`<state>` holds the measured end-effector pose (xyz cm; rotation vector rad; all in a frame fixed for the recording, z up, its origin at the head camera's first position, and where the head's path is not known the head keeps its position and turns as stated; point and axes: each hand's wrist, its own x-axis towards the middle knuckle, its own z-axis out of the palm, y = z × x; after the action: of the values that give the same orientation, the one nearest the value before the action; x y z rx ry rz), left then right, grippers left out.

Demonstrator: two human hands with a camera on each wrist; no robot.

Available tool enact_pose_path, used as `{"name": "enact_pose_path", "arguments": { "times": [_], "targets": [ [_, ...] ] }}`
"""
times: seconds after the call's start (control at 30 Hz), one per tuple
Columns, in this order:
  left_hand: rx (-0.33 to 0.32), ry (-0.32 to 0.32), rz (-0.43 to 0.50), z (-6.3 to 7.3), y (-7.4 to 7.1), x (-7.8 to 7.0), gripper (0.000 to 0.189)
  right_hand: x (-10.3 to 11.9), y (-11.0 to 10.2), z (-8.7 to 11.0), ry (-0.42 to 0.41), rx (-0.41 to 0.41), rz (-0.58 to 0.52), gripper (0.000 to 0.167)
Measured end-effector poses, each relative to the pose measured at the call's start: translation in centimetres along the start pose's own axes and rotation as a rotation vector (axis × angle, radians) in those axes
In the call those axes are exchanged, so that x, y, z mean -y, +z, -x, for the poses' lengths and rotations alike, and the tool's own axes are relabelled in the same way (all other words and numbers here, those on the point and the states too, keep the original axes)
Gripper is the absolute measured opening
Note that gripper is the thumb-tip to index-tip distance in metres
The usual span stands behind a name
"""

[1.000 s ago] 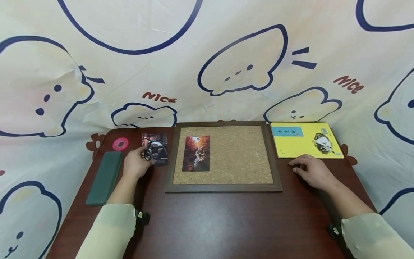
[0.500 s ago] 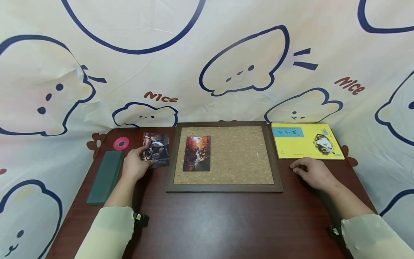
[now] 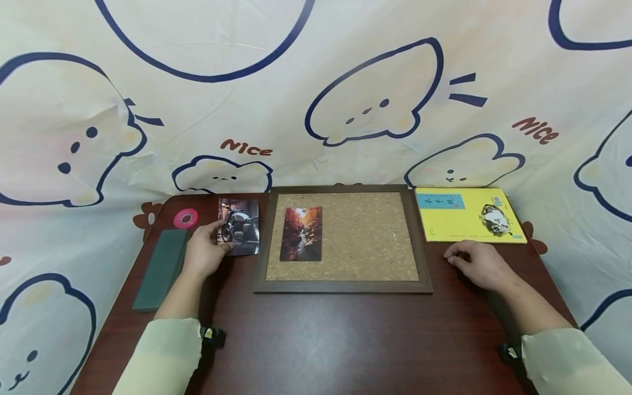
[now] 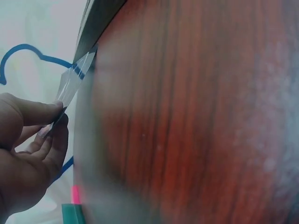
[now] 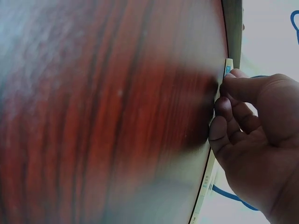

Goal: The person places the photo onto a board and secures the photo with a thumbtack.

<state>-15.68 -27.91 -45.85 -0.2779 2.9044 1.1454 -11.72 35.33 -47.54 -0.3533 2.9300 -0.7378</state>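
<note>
My left hand (image 3: 203, 253) pinches a motorcycle photo (image 3: 243, 226) by its left edge, left of a framed cork board (image 3: 367, 236). The left wrist view shows the photo (image 4: 74, 80) edge-on and slightly bent, thumb on one face and fingers behind it. On the cork's left part lies an autumn stream photo (image 3: 301, 235). At the near edge of a yellow book (image 3: 464, 222), my right hand (image 3: 479, 264) rests with loosely curled fingers and holds nothing. In the right wrist view the fingers of that hand (image 5: 254, 126) overlap the book's edge.
A dark green long box (image 3: 162, 269) lies along the table's left side, with a pink ring-shaped roll (image 3: 185, 218) beyond it. The brown wooden table (image 3: 316, 340) meets a cartoon-printed cloth wall (image 3: 276, 109) at the back.
The motorcycle photo's far edge has risen a little in view as my left hand tilts it upward. My right hand has barely moved.
</note>
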Motion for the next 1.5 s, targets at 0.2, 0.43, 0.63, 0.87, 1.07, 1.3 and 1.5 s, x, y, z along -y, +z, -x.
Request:
{"name": "enact_pose_path", "arguments": {
  "times": [0.2, 0.43, 0.63, 0.87, 1.07, 1.3, 1.5],
  "targets": [
    [0.019, -0.040, 0.060, 0.3, -0.9, -0.2, 0.069, 0.2, 0.1, 0.0, -0.014, -0.006, -0.027, 0.011],
    [0.049, -0.048, 0.137, 0.4, -1.6, -0.4, 0.071, 0.5, 0.1, 0.1, -0.002, -0.009, -0.040, 0.011],
    [0.046, -0.036, 0.182, 0.7, -1.9, -1.0, 0.072, 0.7, 0.1, 0.0, -0.016, -0.023, -0.049, 0.010],
    [0.069, -0.042, 0.194, 0.9, -2.0, -1.9, 0.072, 1.0, -0.1, -0.2, -0.019, -0.039, -0.045, 0.009],
    [0.091, -0.022, 0.229, 1.0, -1.6, -2.3, 0.071, 1.4, -0.4, -0.5, 0.001, -0.038, -0.039, 0.008],
    [0.119, -0.026, 0.245, 0.9, -1.0, -2.9, 0.070, 1.6, -0.4, -1.2, 0.006, -0.041, -0.035, 0.008],
    [0.142, -0.023, 0.253, 0.9, -0.2, -3.4, 0.070, 2.1, -0.3, -1.9, -0.011, -0.055, -0.046, 0.009]
  ]
}}
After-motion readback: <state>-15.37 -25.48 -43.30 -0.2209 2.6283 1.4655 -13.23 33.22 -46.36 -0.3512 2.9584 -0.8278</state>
